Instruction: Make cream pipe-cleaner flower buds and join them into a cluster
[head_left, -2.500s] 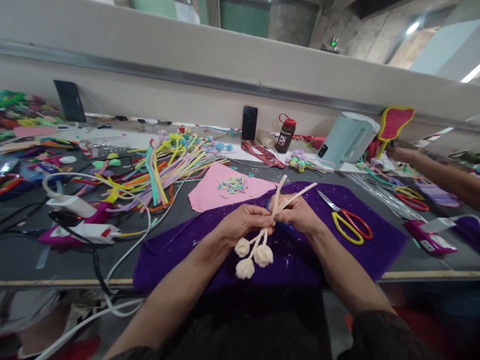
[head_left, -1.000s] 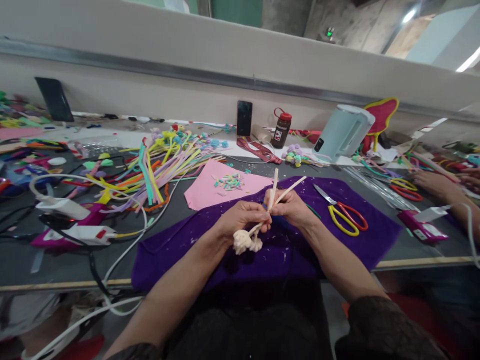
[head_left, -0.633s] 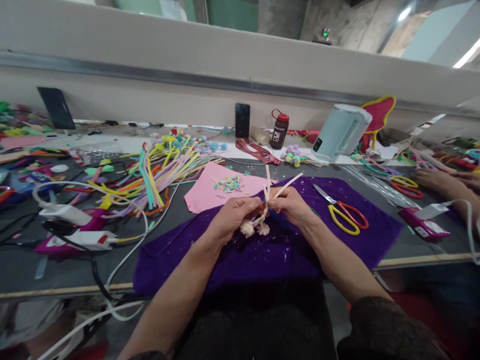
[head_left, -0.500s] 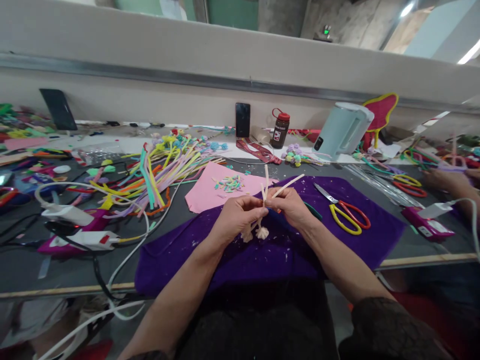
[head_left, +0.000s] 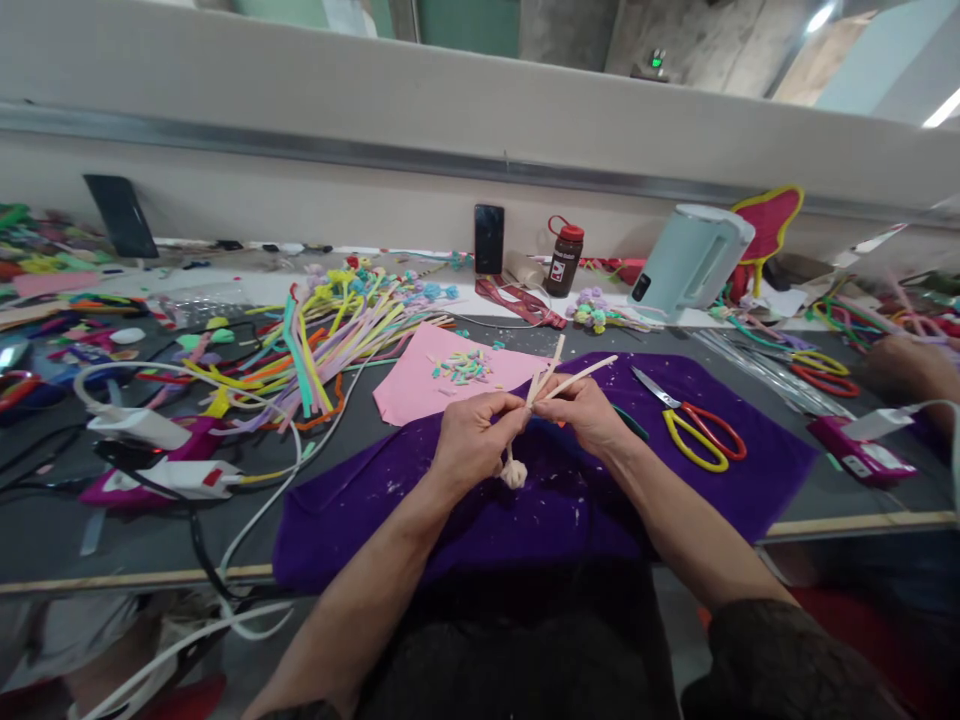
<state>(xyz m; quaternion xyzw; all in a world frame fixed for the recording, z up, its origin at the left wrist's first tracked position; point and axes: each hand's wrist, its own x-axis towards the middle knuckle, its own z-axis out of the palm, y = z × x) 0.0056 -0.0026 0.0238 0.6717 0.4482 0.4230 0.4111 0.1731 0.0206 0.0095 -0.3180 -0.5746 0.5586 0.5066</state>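
Note:
Cream pipe cleaners (head_left: 576, 379) are pinched between my two hands, their free ends pointing up and to the right. A cream knotted ball (head_left: 514, 474) hangs from them below my fingers. My left hand (head_left: 480, 432) is closed on the stems from the left. My right hand (head_left: 577, 408) is closed on them from the right, its fingertips meeting the left ones. Both hands are above a purple cloth (head_left: 360, 525). The exact crossing of the stems is hidden by my fingertips. Scissors (head_left: 686, 415) with red and yellow handles lie spread on the cloth, right of my hands.
A pink sheet (head_left: 401, 385) holds small coloured clippings. Left of it lies a heap of coloured pipe cleaners (head_left: 330, 350), with power strips (head_left: 161, 480) and cables nearer. A bottle (head_left: 565, 260), phone (head_left: 489, 240) and kettle (head_left: 690, 262) stand behind. Another person's hand (head_left: 911, 365) is far right.
The upright pipe cleaner ends now lean further right. The hanging part has turned, so one ball shows where two showed before. Both hands keep their pinch.

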